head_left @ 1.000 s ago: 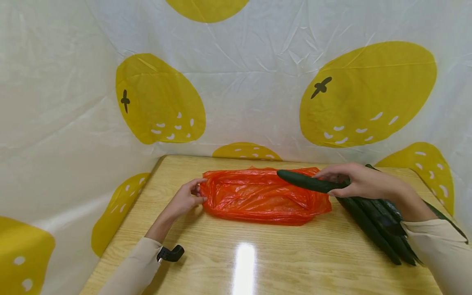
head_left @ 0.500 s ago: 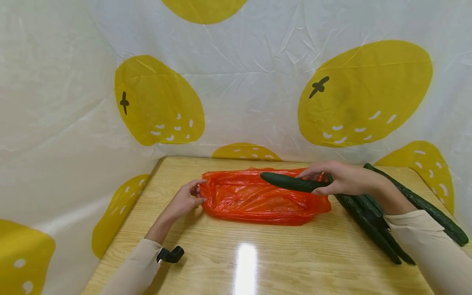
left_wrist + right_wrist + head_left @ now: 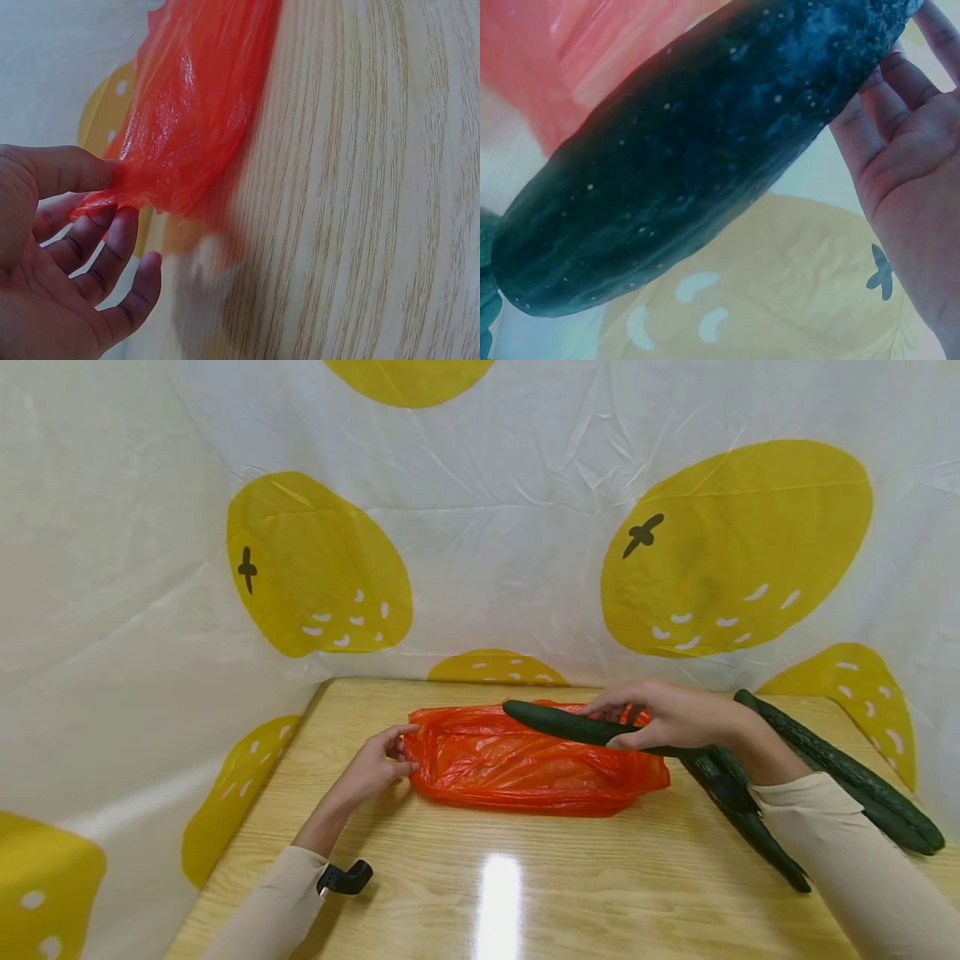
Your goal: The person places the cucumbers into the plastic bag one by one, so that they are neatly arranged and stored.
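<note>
A dark green cucumber [image 3: 558, 723] is held above the right part of a red plastic bag [image 3: 517, 774], with its far tip pointed over the bag and its near end overhanging the bag's right edge. It is gripped from above by the right hand [image 3: 675, 720], fingers on one side and thumb on the other. The bag is spread mouth upward on the bench [image 3: 420, 885], and its left end is pinched between the thumb and fingers of the left hand [image 3: 381, 762]. The two hands are kept well apart. More cucumbers [image 3: 847, 768] are laid to the right, partly hidden by the right sleeve [image 3: 840, 835].

Whether the bag is touched by the held cucumber cannot be told. If it were released at this position, its overhanging end would probably be caught on the right rim, and it could be rolled onto the bench. Since only the left end is pinched, the unheld right side might be folded inward or dragged along by the cucumber. The thin film could also be torn by a hard tug, and the neighbouring cucumbers could be nudged by the forearm.
</note>
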Demonstrator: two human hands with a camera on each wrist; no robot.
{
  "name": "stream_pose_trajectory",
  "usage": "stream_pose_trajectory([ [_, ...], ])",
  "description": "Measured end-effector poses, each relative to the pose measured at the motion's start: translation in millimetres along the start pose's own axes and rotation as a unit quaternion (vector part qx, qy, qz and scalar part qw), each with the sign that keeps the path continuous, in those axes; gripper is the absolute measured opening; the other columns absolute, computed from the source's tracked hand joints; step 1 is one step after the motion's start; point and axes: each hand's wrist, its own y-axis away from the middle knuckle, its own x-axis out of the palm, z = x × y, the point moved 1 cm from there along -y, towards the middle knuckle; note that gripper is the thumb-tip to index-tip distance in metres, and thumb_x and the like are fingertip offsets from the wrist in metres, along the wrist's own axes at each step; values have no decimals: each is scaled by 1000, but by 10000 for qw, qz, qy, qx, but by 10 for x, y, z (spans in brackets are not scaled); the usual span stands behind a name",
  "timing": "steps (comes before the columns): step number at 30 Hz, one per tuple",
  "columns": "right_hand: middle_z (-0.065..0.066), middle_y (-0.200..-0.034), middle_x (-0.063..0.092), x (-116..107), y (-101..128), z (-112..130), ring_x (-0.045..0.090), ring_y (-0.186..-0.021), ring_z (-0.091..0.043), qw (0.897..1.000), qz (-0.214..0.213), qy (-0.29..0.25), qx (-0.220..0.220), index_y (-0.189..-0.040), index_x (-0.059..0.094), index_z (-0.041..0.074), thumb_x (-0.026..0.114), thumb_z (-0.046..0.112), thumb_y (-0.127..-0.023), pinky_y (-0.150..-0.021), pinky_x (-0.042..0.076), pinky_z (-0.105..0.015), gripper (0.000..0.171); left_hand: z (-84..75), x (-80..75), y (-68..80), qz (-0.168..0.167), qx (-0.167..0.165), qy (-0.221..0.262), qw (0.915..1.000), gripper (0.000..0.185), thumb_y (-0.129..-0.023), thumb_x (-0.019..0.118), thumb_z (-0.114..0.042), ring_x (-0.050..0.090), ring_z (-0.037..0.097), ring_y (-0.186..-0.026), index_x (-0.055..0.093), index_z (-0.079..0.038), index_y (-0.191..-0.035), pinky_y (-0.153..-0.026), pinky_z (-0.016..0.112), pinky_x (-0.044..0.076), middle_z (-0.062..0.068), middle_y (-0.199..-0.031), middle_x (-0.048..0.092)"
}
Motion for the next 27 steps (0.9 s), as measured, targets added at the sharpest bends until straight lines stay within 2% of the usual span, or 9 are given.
stream_pose_trajectory([
  [8, 12, -125, 65, 46, -146, 37, 62, -108, -10, 9996, 18, -51, -273, -140, 61, 27, 72, 34, -95, -90, 54, -38, 46, -12, 5, 17, 2, -53, -27, 10000, 61, -86, 67, 10, 53, 29, -91, 47, 9, -144, -66, 27, 49, 27, -102, 52],
  [18, 9, -125, 65, 131, -302, 85, 62, -107, -12, 9992, 110, -276, -256, -139, 62, 25, 71, 35, -96, -88, 55, -37, 45, -38, 24, 18, -3, 18, -67, 10000, 62, -86, 67, 10, 52, 31, -92, 46, 10, -144, -65, 24, 46, 26, -100, 52],
  [27, 5, -132, 62, 274, -462, 67, 60, -111, -15, 9981, 345, -438, -279, -144, 58, 22, 68, 36, -98, -93, 53, -40, 49, -37, 27, 4, 14, 17, -60, 10000, 61, -86, 68, 10, 52, 31, -92, 47, 9, -144, -65, 24, 45, 26, -100, 53],
])
